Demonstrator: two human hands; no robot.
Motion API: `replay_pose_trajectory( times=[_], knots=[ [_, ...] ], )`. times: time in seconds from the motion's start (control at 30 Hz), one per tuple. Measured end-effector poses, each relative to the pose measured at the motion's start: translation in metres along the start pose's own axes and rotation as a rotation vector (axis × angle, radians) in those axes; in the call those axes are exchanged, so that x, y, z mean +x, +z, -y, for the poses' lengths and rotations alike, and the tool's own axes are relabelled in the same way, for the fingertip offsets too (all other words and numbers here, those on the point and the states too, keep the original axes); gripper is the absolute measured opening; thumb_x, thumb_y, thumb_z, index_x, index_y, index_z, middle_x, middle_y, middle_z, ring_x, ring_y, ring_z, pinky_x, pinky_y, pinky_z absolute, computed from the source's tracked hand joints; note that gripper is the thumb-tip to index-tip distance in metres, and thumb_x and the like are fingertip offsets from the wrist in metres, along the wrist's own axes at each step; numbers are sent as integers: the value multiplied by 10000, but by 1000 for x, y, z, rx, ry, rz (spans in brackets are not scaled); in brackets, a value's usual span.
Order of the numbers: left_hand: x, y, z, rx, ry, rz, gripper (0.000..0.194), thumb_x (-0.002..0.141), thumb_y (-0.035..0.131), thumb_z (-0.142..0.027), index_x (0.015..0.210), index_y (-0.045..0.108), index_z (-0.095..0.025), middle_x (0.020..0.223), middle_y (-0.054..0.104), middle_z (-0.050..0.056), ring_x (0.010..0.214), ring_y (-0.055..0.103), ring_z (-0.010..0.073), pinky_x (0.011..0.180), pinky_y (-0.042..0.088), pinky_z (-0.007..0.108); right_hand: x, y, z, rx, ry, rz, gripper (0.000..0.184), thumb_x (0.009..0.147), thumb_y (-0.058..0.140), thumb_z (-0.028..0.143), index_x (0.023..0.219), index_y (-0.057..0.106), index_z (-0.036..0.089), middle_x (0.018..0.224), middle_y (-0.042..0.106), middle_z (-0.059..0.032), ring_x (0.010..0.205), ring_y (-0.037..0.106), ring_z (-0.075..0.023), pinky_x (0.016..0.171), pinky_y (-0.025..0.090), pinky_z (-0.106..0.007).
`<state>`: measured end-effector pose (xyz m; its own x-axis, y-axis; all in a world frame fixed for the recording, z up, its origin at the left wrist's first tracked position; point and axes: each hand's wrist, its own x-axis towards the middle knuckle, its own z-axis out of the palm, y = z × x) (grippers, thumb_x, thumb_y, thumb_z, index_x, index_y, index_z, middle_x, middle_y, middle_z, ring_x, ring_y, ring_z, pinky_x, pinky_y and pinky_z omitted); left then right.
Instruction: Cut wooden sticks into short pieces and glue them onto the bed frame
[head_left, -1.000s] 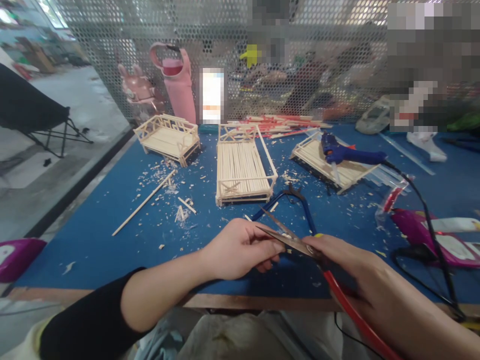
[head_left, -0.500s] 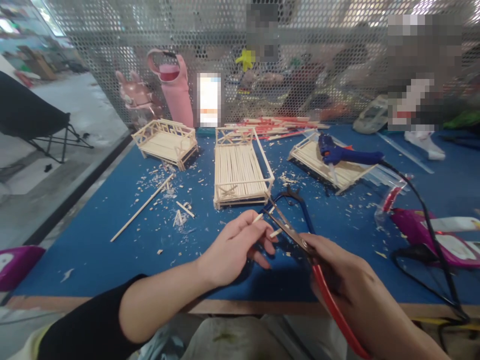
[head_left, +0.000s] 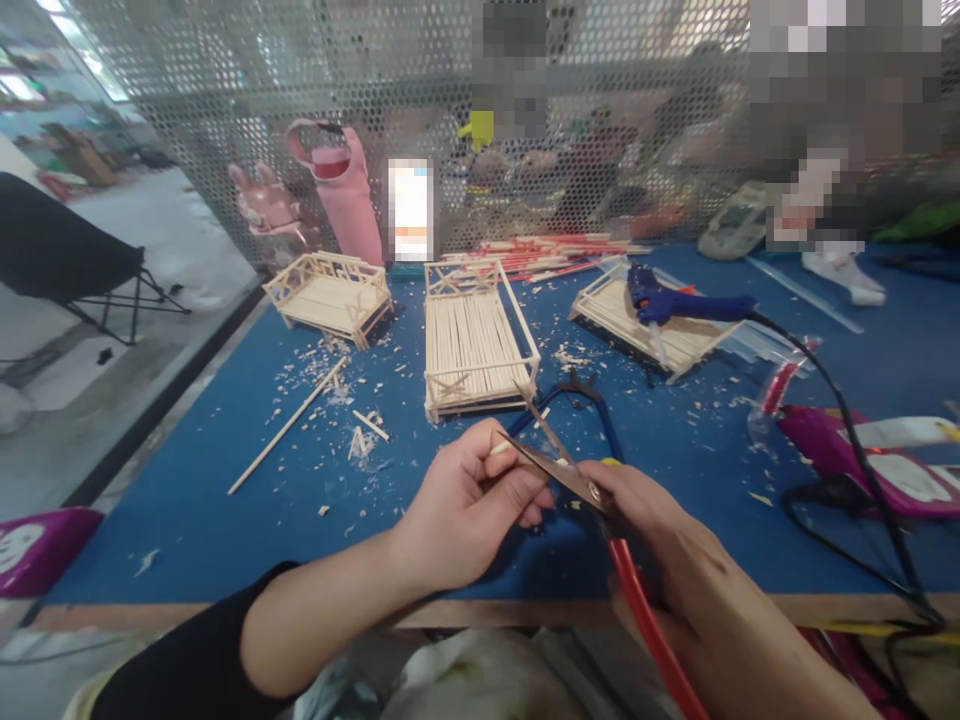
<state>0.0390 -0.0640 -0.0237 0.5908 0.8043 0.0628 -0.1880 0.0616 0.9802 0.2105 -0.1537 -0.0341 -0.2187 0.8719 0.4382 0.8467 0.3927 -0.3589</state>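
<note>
My left hand [head_left: 472, 505] is closed, pinching a short piece of wooden stick [head_left: 500, 449] whose pale end shows by the index finger. Red-handled scissors [head_left: 574, 480] are gripped in my right hand [head_left: 675, 560], their blades parted and pointing up and left, right beside my left fingertips. Just beyond the blades stands a small bed-shaped frame of wooden sticks [head_left: 476, 340]. Blue-handled pliers [head_left: 604, 415] lie on the table partly behind the scissors. Most of the pinched stick is hidden by my fingers.
Two more stick models, one at left [head_left: 330, 295] and one at right [head_left: 675, 335], flank the middle one. A blue glue gun [head_left: 694, 303] lies on the right one, its black cord trailing right. One long stick [head_left: 289, 425] and wood scraps lie at left. A pink bottle [head_left: 349, 205] stands behind.
My left fingers have curled in around the stick piece, covering more of it. The scissors have shifted slightly left and down, with the blades still apart. The view has tilted a little.
</note>
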Motion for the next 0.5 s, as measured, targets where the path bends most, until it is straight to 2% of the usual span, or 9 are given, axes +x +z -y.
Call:
replay_pose_trajectory(
  times=[0.17,0.3,0.4,0.5],
  knots=[
    [-5,-2,1,171,150,4,348,860,566,-350,665,316,-208,686,586,-5,565,564,92,532,468,214,-3,-7,9,79,13,46,657,815,371,98,1422,200,284,1314,536,-107,1205,527,-249,911,524,-407],
    [-8,-6,-2,382,234,30,271,888,504,-263,667,355,-209,696,593,2,603,568,105,573,460,226,-1,-8,13,136,9,27,712,799,373,77,1436,166,317,1313,539,-85,1208,524,-237,904,528,-389],
    [-10,-9,-5,507,255,41,219,887,484,-242,680,419,-209,688,588,6,628,567,118,585,443,228,1,-4,14,194,2,-19,675,763,377,53,1391,270,274,1230,595,-94,1149,570,-236,892,521,-381],
    [-10,-10,-7,555,268,55,183,874,485,-218,697,441,-210,683,584,3,626,553,118,581,423,223,4,0,14,290,83,0,532,701,396,43,1191,500,223,1063,664,-74,1014,631,-221,860,514,-329]
  ],
)
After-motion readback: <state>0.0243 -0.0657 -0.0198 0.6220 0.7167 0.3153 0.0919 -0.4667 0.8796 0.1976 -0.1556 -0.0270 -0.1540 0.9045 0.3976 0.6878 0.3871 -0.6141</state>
